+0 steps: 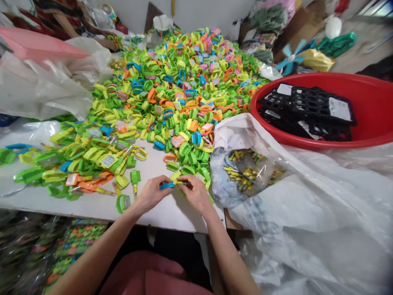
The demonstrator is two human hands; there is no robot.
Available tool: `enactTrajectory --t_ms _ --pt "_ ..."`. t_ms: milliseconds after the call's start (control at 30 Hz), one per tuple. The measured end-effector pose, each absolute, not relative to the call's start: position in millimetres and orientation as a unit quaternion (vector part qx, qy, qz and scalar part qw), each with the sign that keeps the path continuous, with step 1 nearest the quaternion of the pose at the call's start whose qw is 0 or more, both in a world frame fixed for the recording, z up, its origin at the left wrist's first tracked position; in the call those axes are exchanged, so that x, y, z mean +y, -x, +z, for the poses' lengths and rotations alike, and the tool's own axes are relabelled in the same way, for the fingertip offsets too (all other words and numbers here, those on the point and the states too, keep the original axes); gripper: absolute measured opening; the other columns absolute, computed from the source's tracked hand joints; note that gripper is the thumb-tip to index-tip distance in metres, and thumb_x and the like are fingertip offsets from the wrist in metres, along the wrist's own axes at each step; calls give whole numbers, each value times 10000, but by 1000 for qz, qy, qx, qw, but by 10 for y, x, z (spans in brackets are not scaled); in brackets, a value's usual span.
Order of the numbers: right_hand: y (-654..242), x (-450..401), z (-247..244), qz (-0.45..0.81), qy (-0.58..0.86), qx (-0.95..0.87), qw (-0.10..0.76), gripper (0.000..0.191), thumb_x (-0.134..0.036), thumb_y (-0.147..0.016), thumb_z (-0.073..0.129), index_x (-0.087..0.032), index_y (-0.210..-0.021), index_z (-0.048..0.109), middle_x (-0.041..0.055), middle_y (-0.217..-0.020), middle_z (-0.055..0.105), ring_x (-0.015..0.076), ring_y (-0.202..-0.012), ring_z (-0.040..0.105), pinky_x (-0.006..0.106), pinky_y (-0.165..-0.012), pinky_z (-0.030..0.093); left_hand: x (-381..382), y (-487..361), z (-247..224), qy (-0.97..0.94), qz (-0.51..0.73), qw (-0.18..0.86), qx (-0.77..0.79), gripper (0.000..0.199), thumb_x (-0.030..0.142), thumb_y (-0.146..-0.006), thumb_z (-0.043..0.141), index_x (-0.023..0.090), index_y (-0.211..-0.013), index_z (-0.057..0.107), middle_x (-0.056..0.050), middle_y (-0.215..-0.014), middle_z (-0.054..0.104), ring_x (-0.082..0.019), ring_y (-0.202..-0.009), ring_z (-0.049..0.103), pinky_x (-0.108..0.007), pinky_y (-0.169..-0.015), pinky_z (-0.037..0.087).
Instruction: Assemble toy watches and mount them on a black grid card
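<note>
In front of me, near the table's front edge, my left hand (152,193) is closed on a blue plastic toy watch (166,186). My right hand (196,196) pinches a thin yellow printed tube (179,182) whose end meets the blue watch; whether it sits inside the watch I cannot tell. Just beyond my hands rises a big heap of toy watches (172,98) in green, yellow, orange, blue and pink. To the left lie watches with yellow tubes attached (92,157). Beside my right hand, an open plastic bag (222,180) holds many yellow tubes (245,174).
A red basin (371,119) with black plastic trays (322,106) stands at the right. White plastic sheeting (307,229) hangs in front of it. Another person's hand (107,43) works at the far left, behind a white bag (46,82). Packed watches (76,246) lie below left.
</note>
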State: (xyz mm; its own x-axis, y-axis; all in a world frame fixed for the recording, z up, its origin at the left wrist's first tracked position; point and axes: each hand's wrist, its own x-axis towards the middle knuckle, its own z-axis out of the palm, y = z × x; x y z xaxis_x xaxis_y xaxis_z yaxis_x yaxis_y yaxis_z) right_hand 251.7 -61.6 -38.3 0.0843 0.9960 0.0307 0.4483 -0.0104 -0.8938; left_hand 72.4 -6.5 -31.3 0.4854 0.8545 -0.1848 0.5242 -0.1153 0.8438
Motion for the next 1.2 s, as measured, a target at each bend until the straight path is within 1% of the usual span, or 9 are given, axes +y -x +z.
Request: enactTrajectory --t_ms 233,400,633,733,833,967,1067,1133,1200 --pt "-2499 -666 -358 336 600 -595 416 147 -232 -862 560 -195 -948 673 49 -977 694 172 -933 627 316 -885 483 -132 -759 -318 -734 185 472 452 211 340 -765 592 179 -883 659 -14 -837 703 -184 -807 622 -267 -740 448" --pt "-2457 -676 -345 315 578 -635 405 146 -208 -868 552 -183 -943 674 58 -949 689 174 -921 618 308 -860 466 -198 -771 -373 -741 171 430 486 112 226 -773 573 173 -842 643 -21 -802 685 -179 -778 619 -272 -722 446" --pt "-2583 -827 -298 403 599 -640 263 134 -119 -790 572 -181 -793 690 11 -768 657 143 -753 586 244 -689 432 -576 -802 -814 -822 210 306 432 177 174 -844 457 198 -859 632 -67 -893 673 -202 -842 627 -314 -774 514" --pt "-2584 -836 -285 428 595 -630 258 141 -125 -769 576 -193 -775 700 -4 -746 656 135 -731 588 226 -664 437 -634 -859 -849 -854 220 253 397 208 155 -861 449 214 -912 642 -74 -951 678 -200 -863 629 -303 -760 533" --pt "-2741 -749 -231 423 601 -612 292 172 -194 -797 576 -214 -896 715 10 -862 697 157 -822 625 255 -753 480 -372 -790 -552 -882 168 174 404 243 111 -846 454 214 -932 656 -71 -951 681 -208 -880 628 -324 -813 528" --pt "-3517 -599 -134 225 723 -565 328 371 -319 -850 534 -177 -1177 634 104 -1151 670 222 -993 638 362 -917 490 360 -430 190 -815 52 -7 578 209 137 -854 456 149 -826 663 -133 -929 650 -289 -901 614 -423 -820 500" --pt "-4174 -533 -195 60 823 -521 218 382 -216 -840 506 -103 -1182 633 182 -1172 651 273 -1063 627 398 -950 478 805 -379 489 -747 55 -123 652 221 227 -864 503 99 -958 658 -229 -1213 556 -391 -1125 524 -535 -931 416" --pt "-4415 -498 -339 12 862 -494 113 405 -109 -810 486 -98 -1185 639 188 -1151 659 281 -1056 634 383 -924 488 975 -608 424 -775 77 -55 625 291 211 -848 521 114 -1102 624 -206 -1282 540 -351 -1170 518 -471 -956 412" --pt "-4497 -465 -548 -9 868 -494 45 430 -23 -788 439 -118 -1135 676 169 -1088 689 276 -1032 646 365 -906 494 1097 -984 214 -804 114 87 577 322 219 -854 506 154 -1156 596 -149 -1194 616 -272 -1106 577 -359 -906 444"
